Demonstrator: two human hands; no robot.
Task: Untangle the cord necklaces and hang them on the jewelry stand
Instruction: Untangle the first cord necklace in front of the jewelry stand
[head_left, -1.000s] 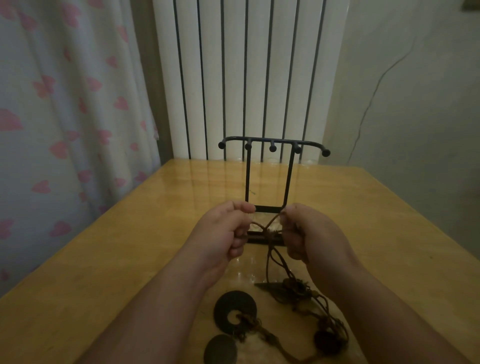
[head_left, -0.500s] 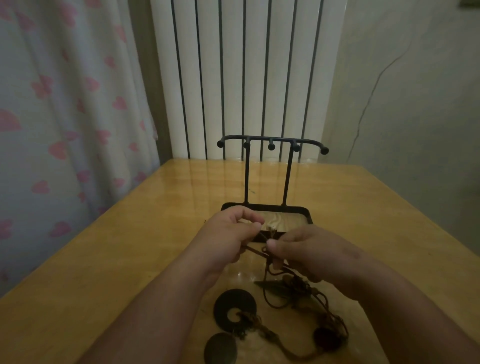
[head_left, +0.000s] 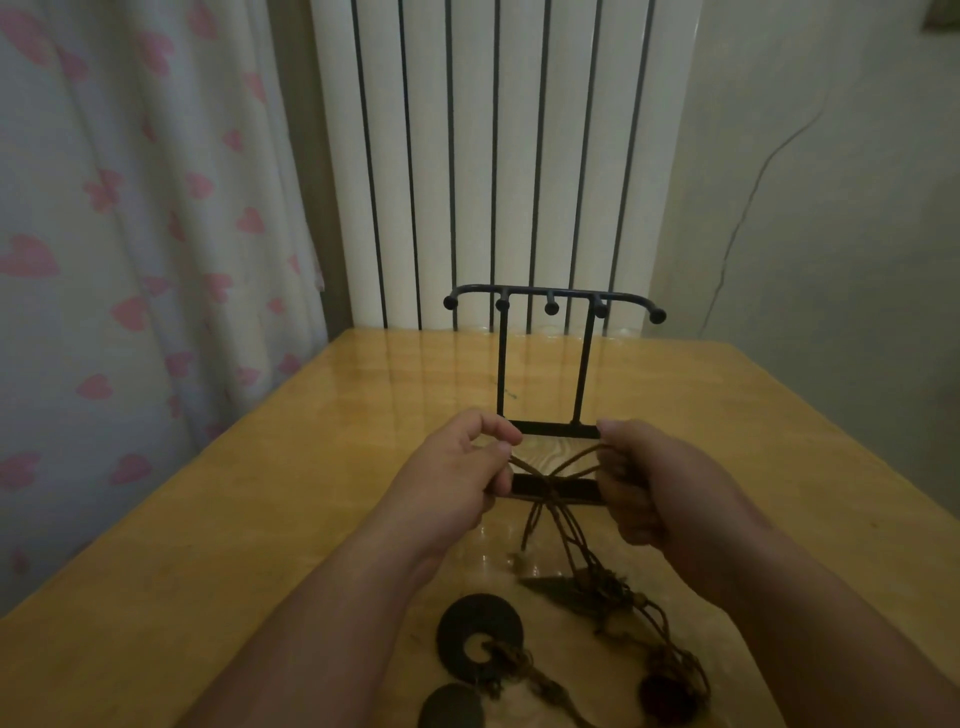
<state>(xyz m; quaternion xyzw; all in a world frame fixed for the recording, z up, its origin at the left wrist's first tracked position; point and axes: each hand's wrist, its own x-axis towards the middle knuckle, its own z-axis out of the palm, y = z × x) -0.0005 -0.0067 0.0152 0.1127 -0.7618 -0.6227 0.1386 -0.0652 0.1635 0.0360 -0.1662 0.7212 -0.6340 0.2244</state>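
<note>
A white column radiator stands behind the far edge of the wooden table. A curtain printed with pink hearts hangs on my left, and a plain wall with a thin dark line running up it closes in on my right. The black jewelry stand sits upright in the middle of the table, just beyond my hands, which cover the corners of its tray base. Its top bar runs left to right with five knobbed pegs, all bare. Bare tabletop lies on both sides of the stand and out to the left and right edges. My left hand pinches the brown cords between thumb and fingers, and my right hand is curled around their other ends. The cords stretch sideways between my hands and cross at a tangle over the near rim of the base. From there the strands run toward me, down to the pendants on the table: a dark ring disc, an oval disc, a pointed dark piece and a round bead.
</note>
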